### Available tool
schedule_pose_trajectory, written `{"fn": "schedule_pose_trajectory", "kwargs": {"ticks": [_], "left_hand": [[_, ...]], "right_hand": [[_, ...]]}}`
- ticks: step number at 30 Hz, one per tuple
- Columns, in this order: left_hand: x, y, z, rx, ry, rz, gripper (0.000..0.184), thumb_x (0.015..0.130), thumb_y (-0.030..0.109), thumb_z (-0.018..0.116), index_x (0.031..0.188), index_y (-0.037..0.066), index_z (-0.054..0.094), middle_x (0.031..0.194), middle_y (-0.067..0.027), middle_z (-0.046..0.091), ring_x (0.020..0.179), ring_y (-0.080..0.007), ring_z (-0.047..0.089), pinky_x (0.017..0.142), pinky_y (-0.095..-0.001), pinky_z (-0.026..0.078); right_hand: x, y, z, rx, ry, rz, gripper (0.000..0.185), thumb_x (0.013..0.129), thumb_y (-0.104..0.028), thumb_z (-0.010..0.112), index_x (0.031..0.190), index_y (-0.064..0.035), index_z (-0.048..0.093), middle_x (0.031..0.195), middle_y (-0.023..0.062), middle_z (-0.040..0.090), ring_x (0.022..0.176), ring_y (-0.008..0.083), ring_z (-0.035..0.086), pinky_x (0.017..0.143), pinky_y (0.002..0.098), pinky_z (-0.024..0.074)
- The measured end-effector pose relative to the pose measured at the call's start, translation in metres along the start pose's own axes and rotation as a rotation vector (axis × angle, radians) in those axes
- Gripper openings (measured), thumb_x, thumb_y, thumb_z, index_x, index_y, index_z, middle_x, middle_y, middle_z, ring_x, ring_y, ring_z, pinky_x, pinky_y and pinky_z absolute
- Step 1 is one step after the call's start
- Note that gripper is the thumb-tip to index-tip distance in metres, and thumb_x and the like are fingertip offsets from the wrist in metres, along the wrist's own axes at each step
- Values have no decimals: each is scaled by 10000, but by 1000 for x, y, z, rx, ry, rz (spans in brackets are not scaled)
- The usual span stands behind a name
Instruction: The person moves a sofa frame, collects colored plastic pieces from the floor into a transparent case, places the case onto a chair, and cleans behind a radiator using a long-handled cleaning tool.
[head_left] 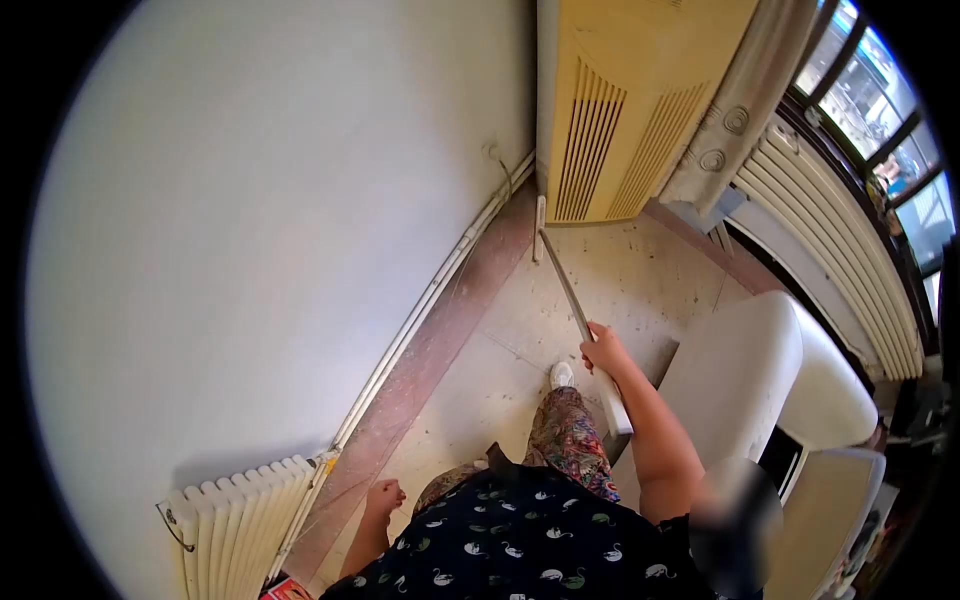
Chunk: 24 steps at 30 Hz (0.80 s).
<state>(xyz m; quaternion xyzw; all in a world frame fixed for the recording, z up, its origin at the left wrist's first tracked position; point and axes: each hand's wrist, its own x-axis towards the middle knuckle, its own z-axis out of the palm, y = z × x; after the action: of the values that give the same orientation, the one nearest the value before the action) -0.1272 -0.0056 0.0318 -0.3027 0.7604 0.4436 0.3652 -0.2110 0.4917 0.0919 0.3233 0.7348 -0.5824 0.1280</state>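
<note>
My right hand (pixel 603 349) is closed around the handle of a long, thin vacuum-like stick (pixel 568 284). Its thicker pale end shows below the hand, beside my forearm. The far end of the stick meets a narrow pale head (pixel 539 229) on the floor, at the foot of the yellow slatted cabinet and near the wall corner. My left hand (pixel 386 496) hangs at my left side with its fingers curled, and nothing shows in it. It is above the floor, to the right of the white radiator.
A tall yellow cabinet (pixel 640 120) with slatted vents fills the corner. Pipes (pixel 400 336) run along the left wall to a white radiator (pixel 245 520). On the right are a white padded seat (pixel 735 370), a curtain (pixel 735 120) and another radiator (pixel 840 240) below the window. Dark specks dot the floor (pixel 625 270).
</note>
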Motion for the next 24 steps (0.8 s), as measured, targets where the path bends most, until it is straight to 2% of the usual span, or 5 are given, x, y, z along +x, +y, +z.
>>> {"fn": "schedule_pose_trajectory", "kwargs": {"ticks": [7, 14, 17, 19, 24], "left_hand": [[-40, 77, 83, -176, 54, -120, 276, 747, 145, 473, 985, 7, 469, 769, -92, 535, 683, -179, 551, 589, -285, 438], [-57, 117, 138, -207, 69, -184, 291, 740, 117, 482, 1000, -11, 458, 791, -108, 539, 688, -173, 549, 576, -258, 435], [-56, 117, 141, -273, 67, -221, 292, 733, 109, 478, 996, -15, 458, 781, -105, 541, 687, -172, 549, 572, -257, 435], [-46, 110, 140, -279, 46, -251, 296, 735, 122, 484, 997, -13, 458, 779, -103, 541, 684, -170, 549, 572, -258, 433], [-27, 128, 128, -252, 24, -202, 304, 766, 162, 474, 1017, -6, 442, 800, -92, 529, 725, -176, 543, 624, -267, 433]], "right_hand": [[170, -63, -40, -18, -102, -56, 218, 656, -24, 424, 860, 19, 486, 523, 76, 473, 396, 129, 456, 358, 277, 392], [270, -92, -20, 90, -57, -1, 202, 659, -25, 413, 847, 12, 479, 517, 75, 463, 386, 145, 448, 359, 282, 387], [270, -67, -8, -105, -76, 14, 251, 660, -32, 417, 904, -3, 469, 524, 76, 465, 395, 149, 455, 362, 281, 387], [260, -50, -20, -98, -102, 30, 469, 645, -55, 436, 1114, -47, 404, 575, 97, 508, 388, 171, 477, 390, 290, 410], [181, -78, -77, -96, -228, 96, 535, 661, -42, 448, 1183, -60, 333, 515, 58, 459, 384, 119, 442, 372, 263, 390]]}}
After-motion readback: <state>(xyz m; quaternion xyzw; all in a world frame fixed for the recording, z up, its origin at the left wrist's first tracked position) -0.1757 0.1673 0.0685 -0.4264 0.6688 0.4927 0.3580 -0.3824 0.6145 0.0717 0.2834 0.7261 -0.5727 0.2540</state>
